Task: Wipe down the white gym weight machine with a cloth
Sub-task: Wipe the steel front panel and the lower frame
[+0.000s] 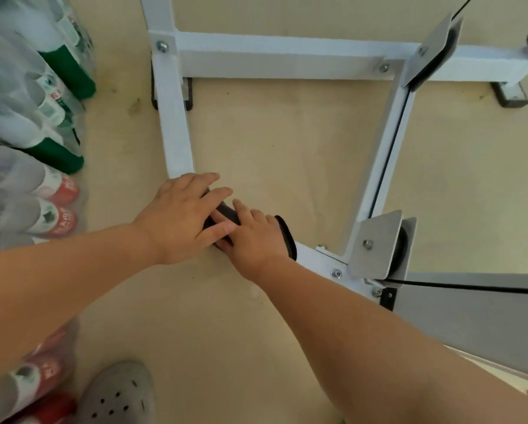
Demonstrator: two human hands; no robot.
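Note:
The white weight machine's base frame (177, 130) lies on the tan floor, its tubes bolted into a square. A black padded sleeve (287, 237) covers the near tube. My left hand (180, 215) lies across the sleeve's left part, with fairly straight fingers reaching over it and the thumb on the near side. My right hand (256, 237) wraps the sleeve just to the right, fingers pointing up-left and touching the left thumb. No cloth shows; the hands hide whatever is under them.
Packs of plastic bottles (33, 117) with green and red labels line the left edge. Grey pulley plates (379, 243) and a black cable (470, 287) sit at the right corner. My grey clog (118, 396) stands at the bottom. A black rubber foot (510, 96) is far right.

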